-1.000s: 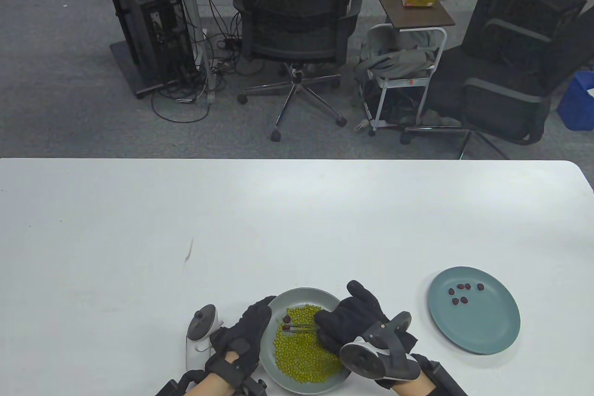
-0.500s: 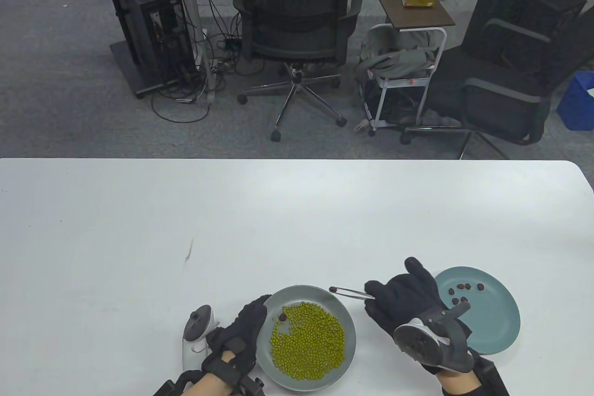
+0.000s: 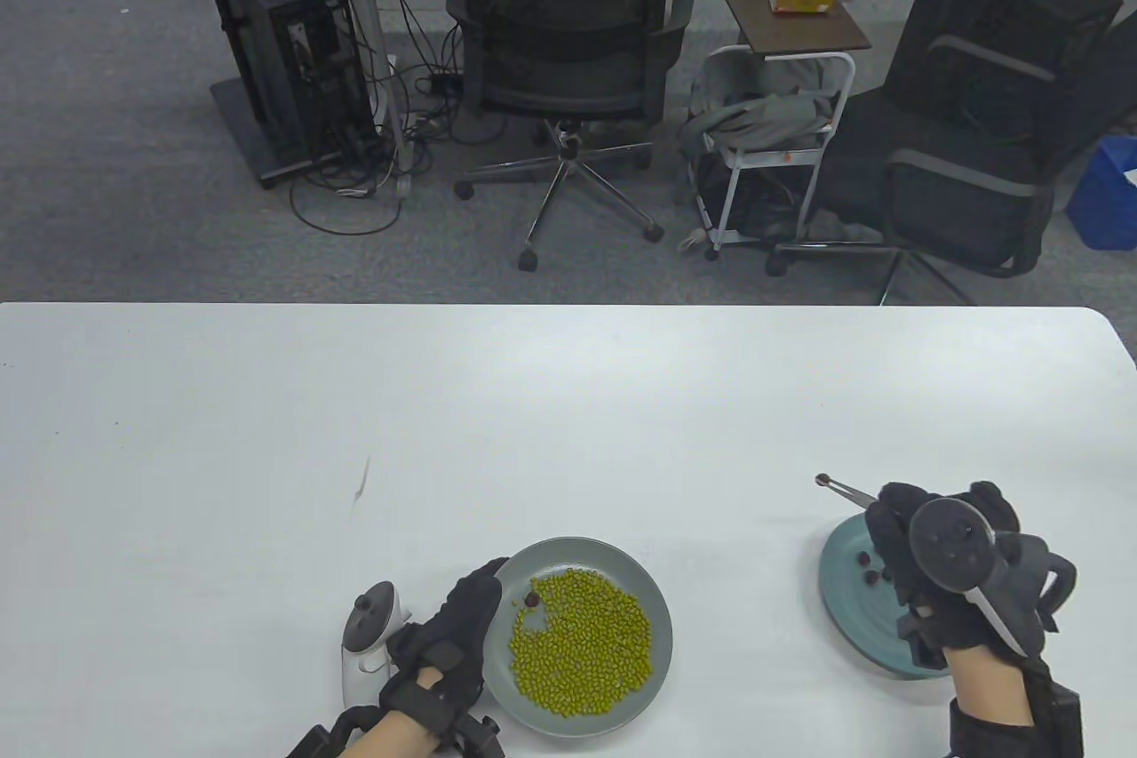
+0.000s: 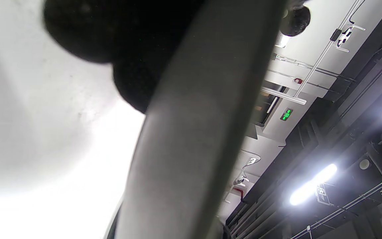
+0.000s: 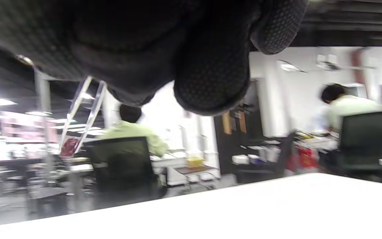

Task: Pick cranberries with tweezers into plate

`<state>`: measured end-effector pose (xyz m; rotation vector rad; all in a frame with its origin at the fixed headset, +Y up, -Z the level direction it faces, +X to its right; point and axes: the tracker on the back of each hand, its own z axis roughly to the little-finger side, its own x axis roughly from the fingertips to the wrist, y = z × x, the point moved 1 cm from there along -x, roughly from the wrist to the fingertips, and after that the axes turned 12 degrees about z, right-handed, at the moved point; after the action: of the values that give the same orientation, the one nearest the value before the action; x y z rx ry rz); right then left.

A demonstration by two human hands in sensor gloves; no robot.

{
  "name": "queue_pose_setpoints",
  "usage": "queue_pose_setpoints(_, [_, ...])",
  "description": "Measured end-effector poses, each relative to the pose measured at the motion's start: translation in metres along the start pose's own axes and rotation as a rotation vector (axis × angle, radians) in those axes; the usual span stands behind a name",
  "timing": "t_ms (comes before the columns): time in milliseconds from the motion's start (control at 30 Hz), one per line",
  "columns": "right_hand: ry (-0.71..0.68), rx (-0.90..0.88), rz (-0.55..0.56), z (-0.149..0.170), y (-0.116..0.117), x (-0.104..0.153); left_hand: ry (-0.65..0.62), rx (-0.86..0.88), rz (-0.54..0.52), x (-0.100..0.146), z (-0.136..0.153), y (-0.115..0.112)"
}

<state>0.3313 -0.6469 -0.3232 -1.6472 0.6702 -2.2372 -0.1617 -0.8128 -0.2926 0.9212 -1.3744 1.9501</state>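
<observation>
My right hand [image 3: 893,518] grips metal tweezers [image 3: 848,490] above the far left edge of the teal plate [image 3: 844,616]. The tweezer tips pinch a dark red cranberry [image 3: 822,480], which also shows in the right wrist view [image 5: 69,147]. A few cranberries [image 3: 869,567] lie on the teal plate, partly hidden by my hand. My left hand [image 3: 471,602] holds the left rim of the grey plate [image 3: 635,567], which is filled with green beans [image 3: 582,651]. One cranberry [image 3: 531,599] lies among the beans at their upper left.
The white table [image 3: 355,402] stretches far beyond both plates. A small dark mark [image 3: 361,482] sits on it to the left. Office chairs and a cart stand on the floor past the far edge.
My right hand has lifted the tweezers with a cranberry out of the grey plate and carried it right, over the teal plate. The grey plate has shifted slightly under my left hand.
</observation>
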Motion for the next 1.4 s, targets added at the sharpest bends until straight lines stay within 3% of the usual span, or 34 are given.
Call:
queue_pose_setpoints(233, [0.158,0.066,-0.159,0.048,0.035,-0.01,-0.003,0.003,-0.008,0.0,-0.001,0.001])
queue_pose_setpoints(400, [0.148,0.117,-0.248,0.045,0.062,-0.007,0.002,0.008,-0.01,0.0,-0.001,0.003])
queue_pose_setpoints(500, [0.142,0.139,-0.267,0.048,0.06,-0.006,0.001,0.012,-0.014,0.0,-0.001,0.004])
queue_pose_setpoints(700, [0.148,0.188,-0.421,0.06,0.068,-0.005,-0.003,0.012,-0.012,0.0,-0.002,0.004])
queue_pose_setpoints(867, [0.2,0.22,-0.397,0.074,0.059,-0.008,-0.002,0.013,-0.014,0.0,-0.002,0.004])
queue_pose_setpoints(1067, [0.277,0.238,-0.478,0.091,0.073,-0.006,0.0,0.009,-0.012,0.0,-0.001,0.004])
queue_pose_setpoints(1200, [0.273,0.195,-0.383,0.087,0.057,-0.009,-0.002,0.009,-0.012,0.0,-0.002,0.004])
queue_pose_setpoints(1267, [0.257,0.066,-0.276,0.076,0.044,-0.012,-0.002,0.007,-0.011,0.0,-0.001,0.004])
queue_pose_setpoints(1400, [0.197,-0.03,-0.085,0.052,0.023,-0.012,0.001,0.011,-0.02,0.0,0.0,0.005])
